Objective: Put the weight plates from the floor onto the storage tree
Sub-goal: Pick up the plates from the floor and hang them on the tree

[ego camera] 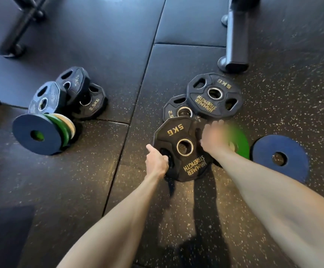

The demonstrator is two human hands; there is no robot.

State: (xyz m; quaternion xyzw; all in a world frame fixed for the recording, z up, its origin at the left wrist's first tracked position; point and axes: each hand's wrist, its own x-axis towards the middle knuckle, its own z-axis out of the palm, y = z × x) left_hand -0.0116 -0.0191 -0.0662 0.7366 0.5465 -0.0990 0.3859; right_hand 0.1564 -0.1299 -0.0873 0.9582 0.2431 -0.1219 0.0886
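- The dark rubber floor point(99, 171) fills the view: smooth mats on the far side, speckled matting on the near side.
- A black machine leg point(236, 39) lies at the top right, and another dark frame point(20, 26) at the top left.
- The near 5 kg plate point(182, 147), black with gold lettering, sits tilted at centre between both hands, its far edge over the small 2.5 kg plate point(173, 109).
- The far 5 kg plate point(214, 95) lies flat just beyond, overlapping that same 2.5 kg plate and near the machine leg's foot.
- A blue plate point(280, 158) lies flat on the right, just beside a green plate point(239, 144), which is blurred and partly hidden by the right arm.
- On the left, well apart from these, a cluster stands on edge: a blue disc point(36, 134) in front, green discs point(60, 128) and a cream disc point(69, 124) behind it, and black plates point(45, 99) behind those. I cannot tell what carries them.
- The left hand point(157, 161) grips the near 5 kg plate, fingers curled into a grip slot at its left edge.
- The right hand point(214, 140) is on the plate's right side, motion-blurred; I cannot tell whether its fingers have closed on it.
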